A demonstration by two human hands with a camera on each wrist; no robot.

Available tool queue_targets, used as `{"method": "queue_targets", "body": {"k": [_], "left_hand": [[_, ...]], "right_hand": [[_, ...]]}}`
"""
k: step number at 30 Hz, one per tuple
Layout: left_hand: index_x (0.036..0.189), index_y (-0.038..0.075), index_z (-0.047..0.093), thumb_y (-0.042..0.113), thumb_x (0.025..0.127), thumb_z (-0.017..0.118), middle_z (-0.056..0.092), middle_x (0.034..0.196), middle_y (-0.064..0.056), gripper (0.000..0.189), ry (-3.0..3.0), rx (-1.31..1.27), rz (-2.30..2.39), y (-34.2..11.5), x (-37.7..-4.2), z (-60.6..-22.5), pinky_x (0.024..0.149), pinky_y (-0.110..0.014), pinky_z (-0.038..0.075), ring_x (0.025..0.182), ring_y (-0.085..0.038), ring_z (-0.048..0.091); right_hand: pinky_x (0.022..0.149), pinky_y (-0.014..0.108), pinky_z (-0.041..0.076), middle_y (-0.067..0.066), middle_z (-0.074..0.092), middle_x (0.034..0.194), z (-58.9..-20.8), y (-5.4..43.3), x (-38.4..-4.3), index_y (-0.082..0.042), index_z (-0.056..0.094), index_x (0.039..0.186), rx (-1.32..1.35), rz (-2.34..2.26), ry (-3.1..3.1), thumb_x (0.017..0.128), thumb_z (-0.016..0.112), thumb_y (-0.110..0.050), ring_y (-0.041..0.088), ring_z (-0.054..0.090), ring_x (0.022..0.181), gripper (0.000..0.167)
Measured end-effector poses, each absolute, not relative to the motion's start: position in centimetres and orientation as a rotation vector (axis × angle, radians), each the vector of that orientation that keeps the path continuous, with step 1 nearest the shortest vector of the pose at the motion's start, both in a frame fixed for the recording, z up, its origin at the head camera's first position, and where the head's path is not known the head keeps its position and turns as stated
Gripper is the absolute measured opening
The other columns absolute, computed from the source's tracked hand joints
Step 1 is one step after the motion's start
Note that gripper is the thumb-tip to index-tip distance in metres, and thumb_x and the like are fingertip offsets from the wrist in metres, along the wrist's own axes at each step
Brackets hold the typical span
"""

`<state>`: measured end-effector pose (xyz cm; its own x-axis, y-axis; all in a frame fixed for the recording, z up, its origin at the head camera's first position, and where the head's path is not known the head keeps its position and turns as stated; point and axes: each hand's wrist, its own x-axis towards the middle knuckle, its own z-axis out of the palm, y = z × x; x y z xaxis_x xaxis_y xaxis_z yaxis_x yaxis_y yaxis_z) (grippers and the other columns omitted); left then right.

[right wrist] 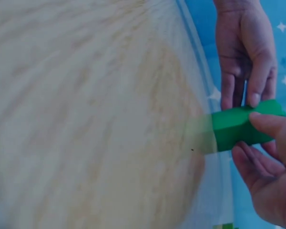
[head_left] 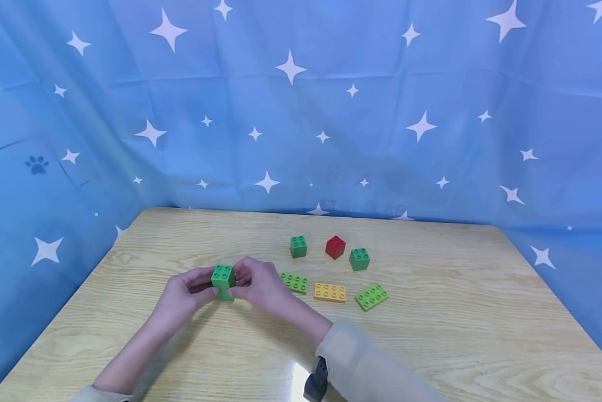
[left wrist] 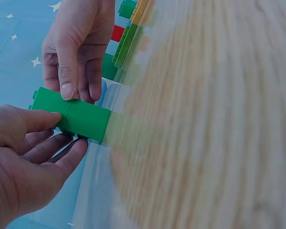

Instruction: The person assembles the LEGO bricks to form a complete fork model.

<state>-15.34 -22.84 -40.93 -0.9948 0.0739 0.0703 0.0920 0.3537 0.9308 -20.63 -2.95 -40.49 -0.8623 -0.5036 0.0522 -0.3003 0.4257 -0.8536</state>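
Two green toy bricks (head_left: 223, 277) stand one on top of the other at the left of the table, studs up. A thin seam between them shows in the left wrist view. My left hand (head_left: 184, 296) grips the stack from the left, thumb on the near side and fingers behind. From the right, my right hand (head_left: 264, 285) pinches the same stack, its thumb against the near face. Close up, the lower green brick (left wrist: 88, 123) has its base right at the tabletop. The far faces are hidden behind the fingers.
Right of the hands lie a lime brick (head_left: 294, 283), a yellow brick (head_left: 330, 292) and another lime brick (head_left: 372, 297). Behind them are a green brick (head_left: 298, 247), a red brick (head_left: 335, 247) and another green brick (head_left: 359, 259). A blue starry curtain (head_left: 301, 111) borders the table (head_left: 456, 312).
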Motion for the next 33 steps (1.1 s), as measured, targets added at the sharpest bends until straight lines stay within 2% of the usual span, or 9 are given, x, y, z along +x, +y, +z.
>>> {"method": "queue_targets", "body": {"k": [6, 15, 20, 27, 30, 33], "left_hand": [[0.139, -0.010, 0.055, 0.001, 0.094, 0.072, 0.065, 0.130, -0.026, 0.050, -2.561, -0.132, -1.795, -22.9, -15.3, -41.1, 0.090, -0.026, 0.054, 0.118, -0.036, 0.064], [0.144, -0.010, 0.050, 0.005, 0.090, 0.077, 0.061, 0.134, -0.028, 0.061, -2.542, -0.147, -1.847, -23.3, -15.3, -40.8, 0.091, -0.028, 0.055, 0.121, -0.040, 0.062], [0.144, -0.007, 0.051, 0.006, 0.090, 0.077, 0.062, 0.135, -0.025, 0.062, -2.534, -0.162, -1.781, -23.2, -15.0, -39.9, 0.090, -0.025, 0.055, 0.124, -0.039, 0.060], [0.146, -0.003, 0.050, 0.007, 0.090, 0.079, 0.058, 0.141, -0.022, 0.064, -2.523, -0.187, -1.728, -23.0, -14.0, -38.5, 0.088, -0.023, 0.055, 0.128, -0.038, 0.057], [0.145, -0.002, 0.053, 0.005, 0.090, 0.078, 0.058, 0.142, -0.020, 0.060, -2.486, -0.228, -1.699, -22.9, -13.5, -37.7, 0.089, -0.023, 0.055, 0.127, -0.034, 0.058], [0.142, -0.001, 0.056, 0.000, 0.090, 0.076, 0.061, 0.139, -0.015, 0.055, -2.424, -0.288, -1.710, -22.8, -13.1, -37.1, 0.091, -0.023, 0.055, 0.124, -0.022, 0.060]], "right_hand": [[0.076, 0.021, 0.055, 0.000, 0.071, 0.097, -41.1, -3.1, -20.5, -0.005, 0.066, 0.113, -0.730, -1.455, 2.465, 0.087, 0.083, -0.009, 0.006, 0.067, 0.088, 0.032], [0.085, 0.023, 0.054, 0.012, 0.067, 0.116, -40.9, -2.2, -20.2, -0.001, 0.061, 0.130, -0.703, -1.530, 2.433, 0.086, 0.083, -0.008, 0.019, 0.067, 0.101, 0.049], [0.088, 0.027, 0.055, 0.012, 0.067, 0.117, -40.1, -0.5, -20.0, -0.004, 0.062, 0.130, -0.690, -1.518, 2.440, 0.087, 0.082, -0.009, 0.021, 0.067, 0.103, 0.048], [0.094, 0.040, 0.055, 0.014, 0.067, 0.119, -38.5, 3.9, -19.3, -0.002, 0.061, 0.131, -0.698, -1.495, 2.486, 0.089, 0.080, -0.010, 0.026, 0.066, 0.105, 0.047], [0.093, 0.042, 0.055, 0.015, 0.068, 0.117, -37.9, 5.7, -19.1, -0.003, 0.062, 0.130, -0.708, -1.506, 2.526, 0.089, 0.080, -0.008, 0.027, 0.067, 0.105, 0.045], [0.092, 0.044, 0.056, 0.014, 0.069, 0.116, -37.5, 7.4, -18.9, -0.004, 0.063, 0.128, -0.706, -1.507, 2.565, 0.088, 0.081, -0.007, 0.029, 0.067, 0.104, 0.043]]}}
